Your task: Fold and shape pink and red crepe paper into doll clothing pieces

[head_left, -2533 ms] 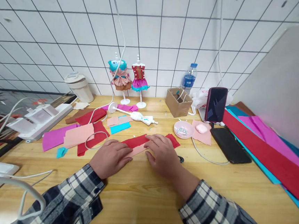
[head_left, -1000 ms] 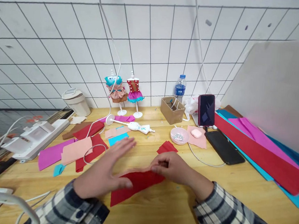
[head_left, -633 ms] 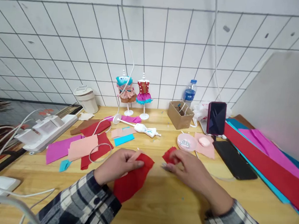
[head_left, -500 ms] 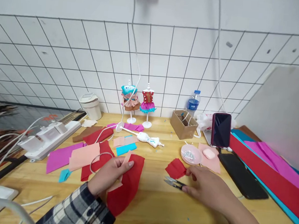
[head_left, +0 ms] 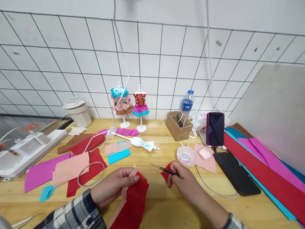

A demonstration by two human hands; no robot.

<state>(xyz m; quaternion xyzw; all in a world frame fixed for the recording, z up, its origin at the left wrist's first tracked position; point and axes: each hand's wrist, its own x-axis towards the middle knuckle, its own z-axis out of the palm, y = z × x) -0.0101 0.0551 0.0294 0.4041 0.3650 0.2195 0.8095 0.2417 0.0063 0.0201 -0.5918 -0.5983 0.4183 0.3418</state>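
My left hand (head_left: pixel 118 184) is closed on a piece of red crepe paper (head_left: pixel 135 205), its thumb pressing the top edge. A narrow pink strip (head_left: pixel 118 211) runs along the left side of the red piece. My right hand (head_left: pixel 183 177) grips thread snips (head_left: pixel 161 168) with dark handles, and the thin blades point left toward the red paper without touching it. Partly covered by the right hand, a small red scrap (head_left: pixel 165 175) shows beside its fingers. Beyond the hands, a white miniature dress form (head_left: pixel 141 143) lies on its side.
Two dressed dress forms (head_left: pixel 141 106) stand by the tiled wall. Coloured paper pieces (head_left: pixel 70 168) and a cable loop lie left. On the right are a pink dish (head_left: pixel 187 156) of small beads, a cardboard box (head_left: pixel 179 129), a propped phone (head_left: pixel 215 129), a black slab (head_left: pixel 236 173) and long sheets (head_left: pixel 268 164).
My right hand has moved left and raised the snips, turning them. The left hand's red paper sits lower and straighter, with more pink edge showing. The whole view has shifted right.
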